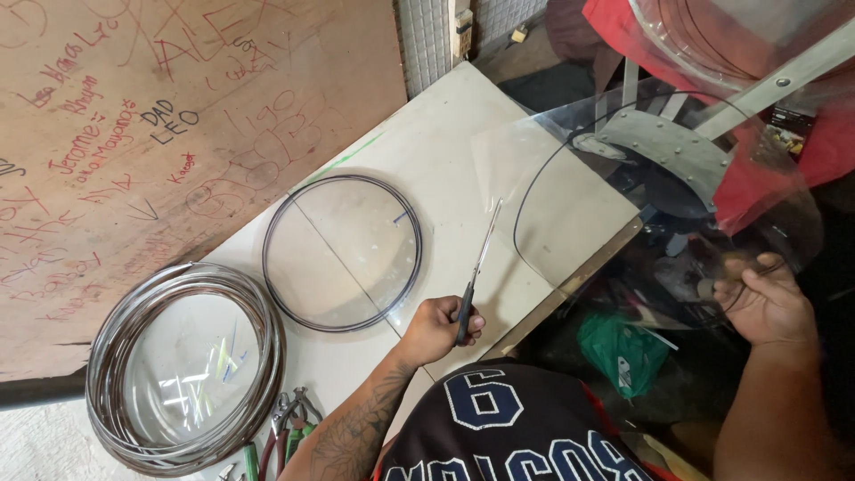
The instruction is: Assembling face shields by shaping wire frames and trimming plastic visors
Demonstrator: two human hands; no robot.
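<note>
Left hand [441, 328], grip closed on scissors [478, 272], at bench [445, 142] near edge. Right hand [766, 303], grip pinching clear plastic sheet [570, 205] w/ drawn circle, overhanging bench's right edge. 1 ringed disc [342, 253] mid-bench.

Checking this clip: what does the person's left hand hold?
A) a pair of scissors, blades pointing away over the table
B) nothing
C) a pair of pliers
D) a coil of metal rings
A: the left hand is closed around the dark handle of the scissors, whose blades point away over the table; the pliers lie untouched.
</note>
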